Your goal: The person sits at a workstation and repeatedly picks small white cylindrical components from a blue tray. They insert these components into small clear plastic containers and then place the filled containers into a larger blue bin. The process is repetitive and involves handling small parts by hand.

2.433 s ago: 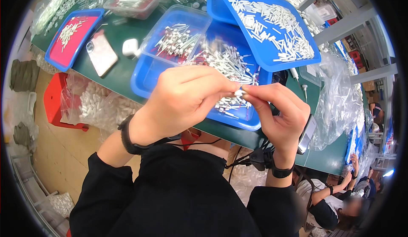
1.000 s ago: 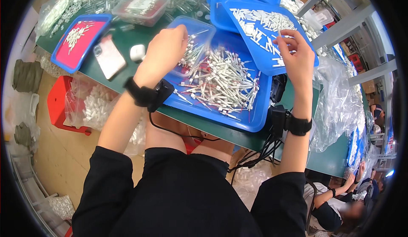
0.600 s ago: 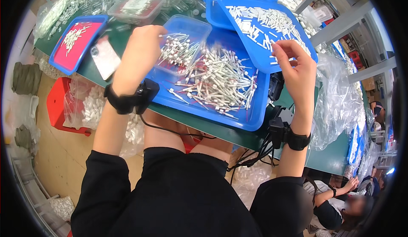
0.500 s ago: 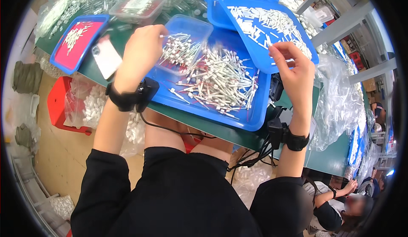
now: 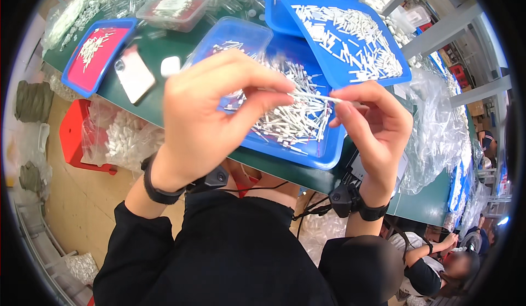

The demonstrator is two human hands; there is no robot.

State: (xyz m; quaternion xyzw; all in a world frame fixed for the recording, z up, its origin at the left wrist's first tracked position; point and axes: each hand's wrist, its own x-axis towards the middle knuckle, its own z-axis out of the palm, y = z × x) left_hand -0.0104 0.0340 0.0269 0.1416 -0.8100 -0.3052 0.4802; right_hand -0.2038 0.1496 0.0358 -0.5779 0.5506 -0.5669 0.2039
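My left hand is closed in a pinch on one end of a thin white stick. Its other end reaches the pinched fingertips of my right hand, where a small white piece partly shows; motion blur and fingers hide how the two meet. Below the stick, a blue tray bears a heap of thin white sticks with thicker white ends. A clear plastic box with similar sticks sits in that tray, partly behind my left hand. To the right, a tilted blue tray carries many short white tubes.
Left on the green table lie a phone, a white rounded case and a blue-rimmed red tray. A lidded clear box stands farther back. Clear plastic bags hang at the right; cables run beneath my right wrist.
Both hands have come together over the heap, my left from the clear box and my right from the tray of tubes. The white case has come into view.
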